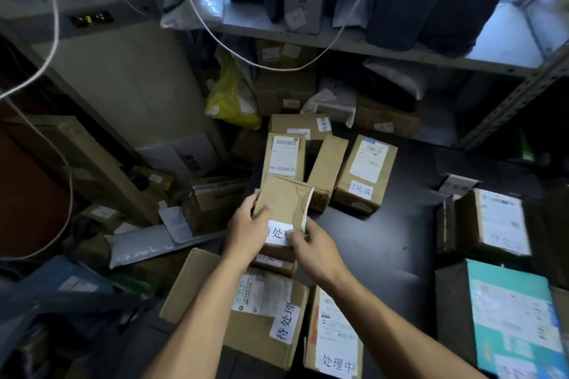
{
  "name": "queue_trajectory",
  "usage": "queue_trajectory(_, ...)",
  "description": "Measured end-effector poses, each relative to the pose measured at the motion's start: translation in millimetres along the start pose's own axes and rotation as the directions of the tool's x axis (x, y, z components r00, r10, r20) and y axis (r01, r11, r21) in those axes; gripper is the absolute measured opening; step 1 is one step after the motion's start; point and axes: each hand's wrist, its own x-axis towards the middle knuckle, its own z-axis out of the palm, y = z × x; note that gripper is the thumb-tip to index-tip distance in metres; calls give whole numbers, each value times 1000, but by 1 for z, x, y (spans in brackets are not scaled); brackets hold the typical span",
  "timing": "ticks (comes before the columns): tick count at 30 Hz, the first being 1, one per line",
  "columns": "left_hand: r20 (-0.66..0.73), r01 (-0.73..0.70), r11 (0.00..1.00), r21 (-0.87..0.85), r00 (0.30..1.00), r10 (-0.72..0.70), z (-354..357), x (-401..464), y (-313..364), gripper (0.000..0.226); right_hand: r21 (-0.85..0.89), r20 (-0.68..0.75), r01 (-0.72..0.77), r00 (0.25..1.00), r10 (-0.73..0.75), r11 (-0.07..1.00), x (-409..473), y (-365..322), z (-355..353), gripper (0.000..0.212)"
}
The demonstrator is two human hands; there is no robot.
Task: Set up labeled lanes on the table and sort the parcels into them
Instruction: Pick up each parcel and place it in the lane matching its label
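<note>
Above the dark table (pixel 385 243) I hold a small brown cardboard parcel (pixel 284 198). A white handwritten label (pixel 278 234) sits on its near face. My left hand (pixel 248 228) grips the parcel's left side, thumb on top. My right hand (pixel 314 248) pinches the label's right end and the parcel's near right corner. Below it lie a large labeled box (pixel 258 314) and a parcel with a white label (pixel 334 335). Further back stand several parcels, one with a white tag (pixel 365 174).
A teal-faced box (pixel 511 317) and a brown labeled box (pixel 489 221) lie at the right of the table. A metal shelf (pixel 369 43) with bags rises behind. Boxes and a grey mailer (pixel 144 248) crowd the floor at left. White cables (pixel 55 40) hang overhead.
</note>
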Motion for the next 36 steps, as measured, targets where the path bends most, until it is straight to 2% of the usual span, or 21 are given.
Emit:
queue_trajectory(5, 44, -31, 994, -103, 998, 36, 33, -23, 30, 21, 46, -82, 80, 994, -76, 996, -22, 1, -45, 27)
queue_trajectory(9, 89, -43, 981, -189, 994, 61, 79, -50, 50, 40, 48, -190, 109, 977, -98, 993, -46, 20, -92, 30)
queue_trajectory(17, 260, -46, 969, -241, 959, 110, 188, -118, 85, 48, 108, -370, 100, 927, -54, 989, -108, 81, -197, 26)
queue_trajectory(20, 304, -49, 963, -266, 943, 132, 220, -145, 92, 51, 188, -400, 68, 917, 13, 980, -132, 102, -227, 32)
queue_trajectory(22, 322, -73, 959, -275, 933, 163, 238, -159, 97, 45, 225, -413, 61, 910, 39, 972, -146, 111, -246, 37)
queue_trajectory(24, 323, -98, 950, -295, 926, 195, 255, -170, 103, 38, 249, -425, 76, 905, 38, 966, -157, 117, -265, 36)
queue_trajectory(28, 313, -138, 944, -299, 921, 233, 282, -185, 114, 40, 249, -437, 110, 899, 10, 962, -174, 121, -298, 21)
queue_trajectory(36, 328, -121, 940, -319, 916, 230, 308, -189, 127, 41, 264, -439, 122, 899, 7, 957, -176, 125, -331, 33)
